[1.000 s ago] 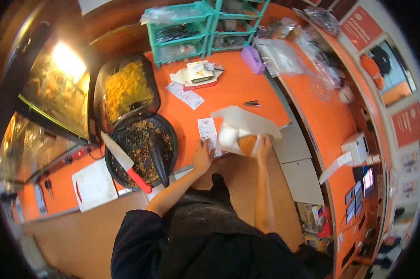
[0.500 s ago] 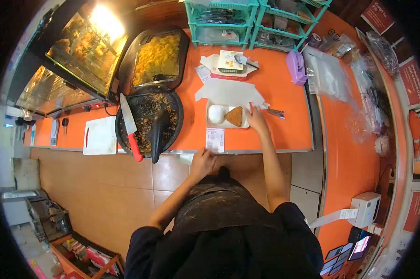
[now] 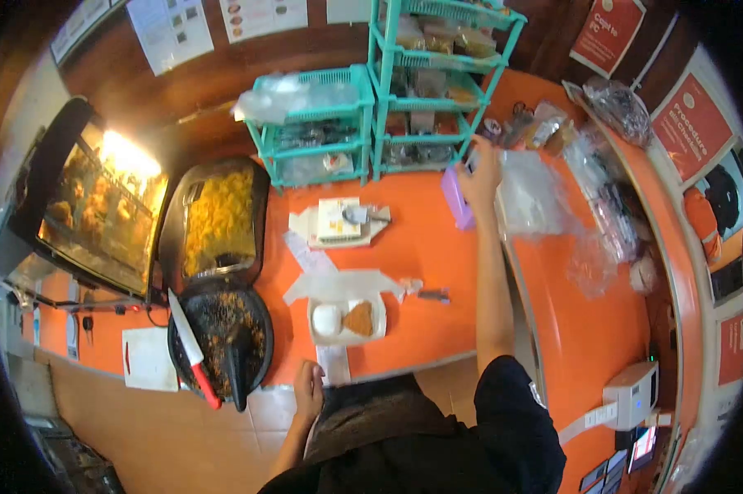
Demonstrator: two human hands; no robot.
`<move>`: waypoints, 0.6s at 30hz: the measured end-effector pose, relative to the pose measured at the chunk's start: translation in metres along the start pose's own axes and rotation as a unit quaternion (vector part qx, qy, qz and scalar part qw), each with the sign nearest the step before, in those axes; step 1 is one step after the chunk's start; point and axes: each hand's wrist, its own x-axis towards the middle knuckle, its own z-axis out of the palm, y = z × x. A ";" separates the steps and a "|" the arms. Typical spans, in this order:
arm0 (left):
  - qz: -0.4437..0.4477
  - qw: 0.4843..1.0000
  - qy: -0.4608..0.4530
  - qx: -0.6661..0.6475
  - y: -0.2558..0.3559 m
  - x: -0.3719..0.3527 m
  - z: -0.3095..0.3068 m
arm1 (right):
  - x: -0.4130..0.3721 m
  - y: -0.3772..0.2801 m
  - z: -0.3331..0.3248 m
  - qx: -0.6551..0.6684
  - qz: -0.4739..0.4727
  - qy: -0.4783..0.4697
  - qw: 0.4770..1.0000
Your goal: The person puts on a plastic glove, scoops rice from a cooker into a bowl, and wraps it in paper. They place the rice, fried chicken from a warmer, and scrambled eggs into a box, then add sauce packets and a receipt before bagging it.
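Note:
An open white food box (image 3: 348, 317) lies on the orange counter (image 3: 421, 247), holding a mound of white rice and a brown fried piece. My right hand (image 3: 480, 171) is stretched far out to the back of the counter, above a purple box (image 3: 454, 198) and beside a teal shelf rack (image 3: 425, 90); whether it holds anything is unclear. My left hand (image 3: 309, 390) rests low at the counter's front edge, next to a paper receipt (image 3: 334, 364), with nothing in it.
A round black stone mortar with pestle (image 3: 227, 342) and a red-handled knife (image 3: 193, 350) sit left. Behind it is a tray of yellow crumbs (image 3: 218, 212) and a lit display case (image 3: 100, 198). Plastic bags (image 3: 544, 198) crowd the right counter.
My right hand left the food box and reached up to the back shelf by the purple box. The view tilted upward. My left hand stayed by the counter edge.

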 end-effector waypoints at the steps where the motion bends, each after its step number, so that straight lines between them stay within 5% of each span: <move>1: -0.009 0.998 0.052 -0.041 0.006 0.013 0.007 | 0.040 0.020 0.015 0.010 -0.016 0.066 0.998; 5: -0.046 0.982 0.168 -0.072 0.043 0.045 0.011 | 0.166 0.014 0.006 -0.230 -0.070 0.194 0.951; 8: -0.046 0.983 0.173 0.029 0.039 0.053 0.016 | 0.234 0.037 0.005 -0.303 -0.168 0.147 0.927; 11: -0.056 0.978 0.196 0.046 0.033 0.054 0.021 | 0.265 0.039 0.001 -0.242 -0.221 0.137 0.935; 14: -0.086 0.971 0.221 0.037 0.037 0.054 0.022 | 0.267 0.023 -0.001 0.156 -0.090 0.100 0.979; 18: -0.086 0.967 0.235 0.050 0.038 0.054 0.021 | 0.233 -0.004 -0.009 0.315 -0.042 -0.028 0.948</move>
